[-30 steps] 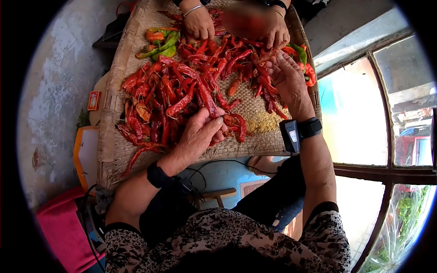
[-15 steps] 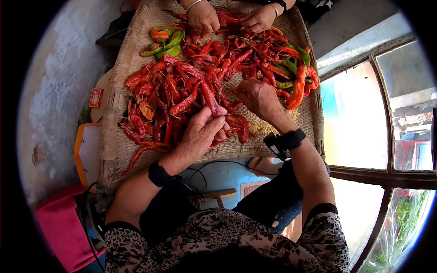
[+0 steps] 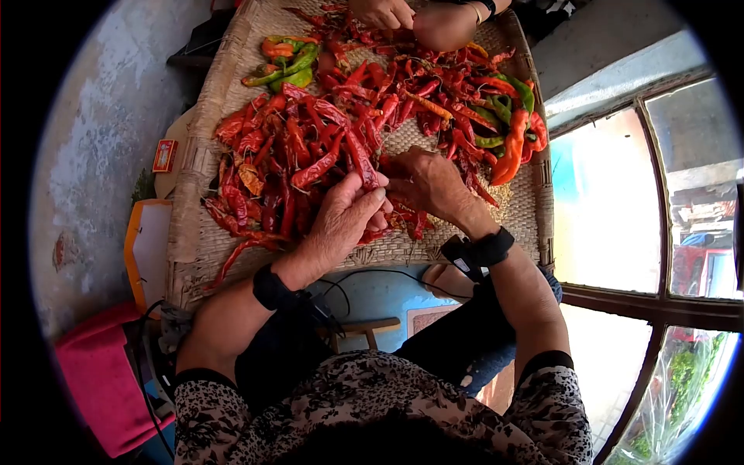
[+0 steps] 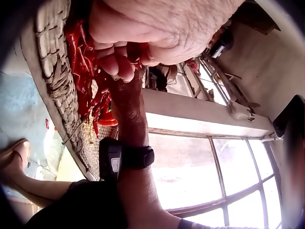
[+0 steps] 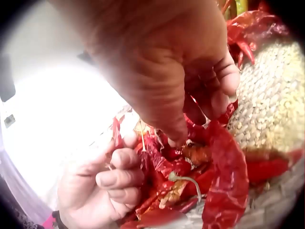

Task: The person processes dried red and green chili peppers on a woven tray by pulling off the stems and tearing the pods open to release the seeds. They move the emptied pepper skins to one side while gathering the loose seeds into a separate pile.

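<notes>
My left hand (image 3: 341, 221) pinches a wrinkled red chili pepper (image 3: 359, 159) between thumb and fingers at the near edge of a big pile. In the right wrist view, this left hand (image 5: 107, 183) has its fingers curled at the pepper's end. Close beside it, my right hand (image 3: 438, 186) reaches down over the pile with bent fingers. Its thumb tip points down among dried red chili peppers (image 5: 226, 176); I cannot tell whether it pinches one. The back of my left hand (image 4: 162, 28) covers most of its grip in the left wrist view.
The peppers lie on a woven tray (image 3: 198, 209). Green and orange peppers (image 3: 294, 74) sit at its far left, and more orange and green peppers (image 3: 510, 147) at the right. Another person's hands (image 3: 446, 27) work at the far edge. Loose seeds (image 5: 281, 105) cover part of the weave.
My right hand has come from the far right of the tray down and left, close to my left hand. My left hand keeps its pepper. The other person's hands have shifted.
</notes>
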The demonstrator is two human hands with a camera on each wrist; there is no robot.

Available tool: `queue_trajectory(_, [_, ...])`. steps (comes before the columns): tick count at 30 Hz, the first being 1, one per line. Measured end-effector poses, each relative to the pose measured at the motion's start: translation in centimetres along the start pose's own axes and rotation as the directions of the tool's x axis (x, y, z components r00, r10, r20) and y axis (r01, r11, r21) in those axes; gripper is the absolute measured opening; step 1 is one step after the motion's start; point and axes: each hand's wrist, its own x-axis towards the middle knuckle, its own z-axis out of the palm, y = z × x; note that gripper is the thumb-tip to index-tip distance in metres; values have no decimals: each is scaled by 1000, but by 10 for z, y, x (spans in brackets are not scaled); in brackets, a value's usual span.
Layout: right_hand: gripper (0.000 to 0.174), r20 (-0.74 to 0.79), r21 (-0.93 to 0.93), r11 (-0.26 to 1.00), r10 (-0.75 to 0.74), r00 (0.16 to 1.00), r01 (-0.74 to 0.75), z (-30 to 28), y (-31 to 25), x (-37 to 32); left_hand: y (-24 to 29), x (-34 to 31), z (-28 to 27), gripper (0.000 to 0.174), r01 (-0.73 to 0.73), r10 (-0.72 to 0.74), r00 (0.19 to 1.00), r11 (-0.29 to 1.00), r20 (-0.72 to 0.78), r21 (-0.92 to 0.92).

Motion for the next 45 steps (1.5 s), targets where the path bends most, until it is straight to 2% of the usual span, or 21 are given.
queue_trajectory(2, [30,-33,42,997,69,997,-67,6,-10,2,2,-1,1,29,6,-6,1000,1000,-7,19])
queue_trajectory(6, [27,-21,136,991,10,1000,-7,-3,-3,8,2,0,-1,27,17,-17,1000,1000,-23,1])
queue_trajectory(8, [22,64,323,929,170,983,-182,-10,0,5,5,-2,0,27,5,-5,1000,1000,-21,11])
queue_trajectory(10, [18,118,350,909,195,974,-224,-30,1,4,7,-1,0,26,-8,9,1000,1000,-17,20])
queue_trajectory(12, [28,184,592,706,352,918,-390,-53,6,4,7,-1,-1,26,-31,31,999,999,-14,15])
queue_trajectory(14, [41,-159,943,332,501,851,-20,-57,19,4,4,0,-3,26,-34,34,999,999,-21,6])
queue_trajectory(16, [53,-279,937,340,593,755,79,-67,37,5,2,1,-5,27,-24,24,999,1000,-26,-2])
queue_trajectory(18, [41,-290,731,650,571,768,-207,-64,30,-7,0,4,-7,27,-70,70,997,998,-32,10])
queue_trajectory(20, [42,10,358,904,247,969,-234,-59,18,-16,1,3,-6,28,-36,35,998,999,-46,-3])
queue_trajectory(21, [43,143,190,966,147,979,-173,-54,8,-22,2,4,-7,27,-47,48,998,999,-43,9])
queue_trajectory(22, [43,168,10,987,155,974,-159,-42,-3,-30,4,4,-7,26,-58,59,997,998,-39,24])
queue_trajectory(24, [38,264,-75,965,263,928,-253,-40,-26,-37,5,2,-4,26,-45,47,998,998,-41,48])
queue_trajectory(27, [31,211,141,966,186,960,-218,-21,-10,-42,2,4,-4,25,-58,59,998,998,-23,31])
queue_trajectory(34, [19,182,279,913,253,950,-296,-68,10,-32,1,4,-5,29,-40,41,999,999,-33,22])
queue_trajectory(36, [27,7,710,629,443,897,-316,-77,18,-30,1,3,-5,29,-35,35,999,999,-29,24])
queue_trajectory(37, [37,-185,817,546,550,814,-184,-80,20,-27,1,3,-5,29,-37,38,999,999,-25,20])
queue_trajectory(38, [37,-184,817,547,550,815,-184,-81,27,-25,2,3,-5,29,-41,41,999,999,-22,16])
queue_trajectory(40, [43,-373,758,646,540,754,-87,-82,34,-23,0,3,-5,29,-48,49,999,999,-19,15])
queue_trajectory(42, [42,-165,546,778,466,869,-313,-68,23,-26,1,3,-6,29,-52,52,998,998,-18,18])
queue_trajectory(43, [37,1,351,895,293,956,-275,-57,20,-27,1,3,-6,29,-47,47,999,999,-21,22])
queue_trajectory(45, [31,207,201,950,198,958,-239,-38,-6,-28,3,3,-5,29,-40,41,999,999,-23,25])
